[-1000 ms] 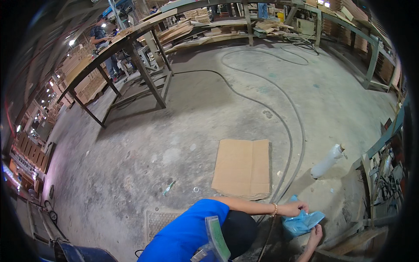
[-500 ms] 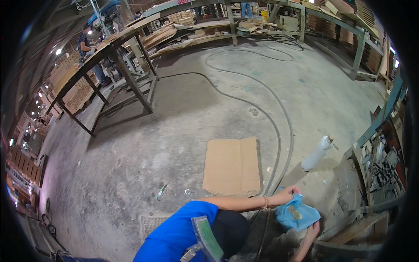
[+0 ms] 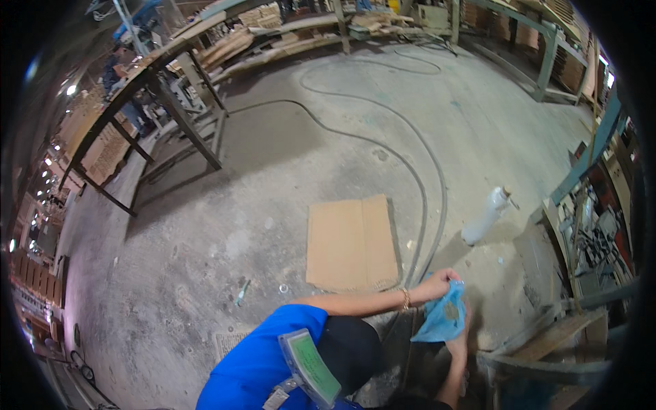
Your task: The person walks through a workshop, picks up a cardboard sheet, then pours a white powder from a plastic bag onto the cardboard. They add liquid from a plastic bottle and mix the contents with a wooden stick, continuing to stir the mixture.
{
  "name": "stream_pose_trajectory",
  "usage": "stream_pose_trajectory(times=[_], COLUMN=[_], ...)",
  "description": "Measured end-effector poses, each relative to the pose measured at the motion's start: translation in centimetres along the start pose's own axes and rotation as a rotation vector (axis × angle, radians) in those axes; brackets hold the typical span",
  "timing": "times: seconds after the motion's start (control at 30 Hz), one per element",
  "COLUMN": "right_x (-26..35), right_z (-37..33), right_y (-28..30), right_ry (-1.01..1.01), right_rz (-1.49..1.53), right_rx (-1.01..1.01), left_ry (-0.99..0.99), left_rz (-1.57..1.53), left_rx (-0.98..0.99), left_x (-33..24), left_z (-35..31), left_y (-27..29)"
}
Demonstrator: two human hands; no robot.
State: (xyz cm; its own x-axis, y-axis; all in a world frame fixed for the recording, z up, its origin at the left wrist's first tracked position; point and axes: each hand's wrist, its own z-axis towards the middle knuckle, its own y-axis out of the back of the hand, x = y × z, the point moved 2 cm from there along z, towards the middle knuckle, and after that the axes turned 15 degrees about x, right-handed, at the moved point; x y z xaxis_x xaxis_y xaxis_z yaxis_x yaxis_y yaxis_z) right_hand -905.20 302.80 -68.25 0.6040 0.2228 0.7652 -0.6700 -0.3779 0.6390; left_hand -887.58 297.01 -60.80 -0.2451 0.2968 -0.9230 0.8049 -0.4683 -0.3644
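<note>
A thin blue plastic bag [image 3: 437,322] hangs between my hands at the lower right, with a yellowish-brown patch showing on or through it. My left hand [image 3: 435,285], a bracelet at its wrist, pinches the top edge of the bag. Lower down, my right hand [image 3: 459,342] grips the bag's right side, its fingers partly hidden by the plastic. Left of the bag, a folded brown cardboard sheet [image 3: 352,242] lies flat on the concrete floor.
A roll of clear wrapping film [image 3: 484,219] stands beyond my hands. A long hose [image 3: 383,142] snakes over the floor. Nearer lie a small cutter-like tool [image 3: 242,292] and a ring [image 3: 283,288]. A wooden frame [image 3: 547,362] and a tool rack [image 3: 598,229] crowd the right.
My right hand has moved up and in along the bag, closer to my left hand. The bag, spread wider before, is now narrower and more gathered. The whole view has shifted slightly.
</note>
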Motion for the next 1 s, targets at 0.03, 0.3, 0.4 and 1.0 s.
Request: stream_pose_trajectory(times=[0.03,0.3,0.4,1.0], right_x=[0.9,-2.7,1.6,14.4], right_z=[0.4,-0.1,1.1,13.0], right_y=[-1.0,3.1,1.7,8.2], right_ry=[-0.008,0.039,-0.018,-0.104], right_rz=[-0.061,0.176,0.344,0.124], right_rx=[-0.019,-0.387,-0.248,0.339], left_ry=[0.045,-0.089,-0.069,0.224], left_rz=[-0.006,-0.007,-0.075,-0.342], left_rx=[-0.043,0.024,-0.055,0.308], left_x=[0.1,-3.3,-2.6,2.9], left_z=[-0.6,2.4,-0.3,-7.2], left_y=[0.8,-0.4,4.1,5.8])
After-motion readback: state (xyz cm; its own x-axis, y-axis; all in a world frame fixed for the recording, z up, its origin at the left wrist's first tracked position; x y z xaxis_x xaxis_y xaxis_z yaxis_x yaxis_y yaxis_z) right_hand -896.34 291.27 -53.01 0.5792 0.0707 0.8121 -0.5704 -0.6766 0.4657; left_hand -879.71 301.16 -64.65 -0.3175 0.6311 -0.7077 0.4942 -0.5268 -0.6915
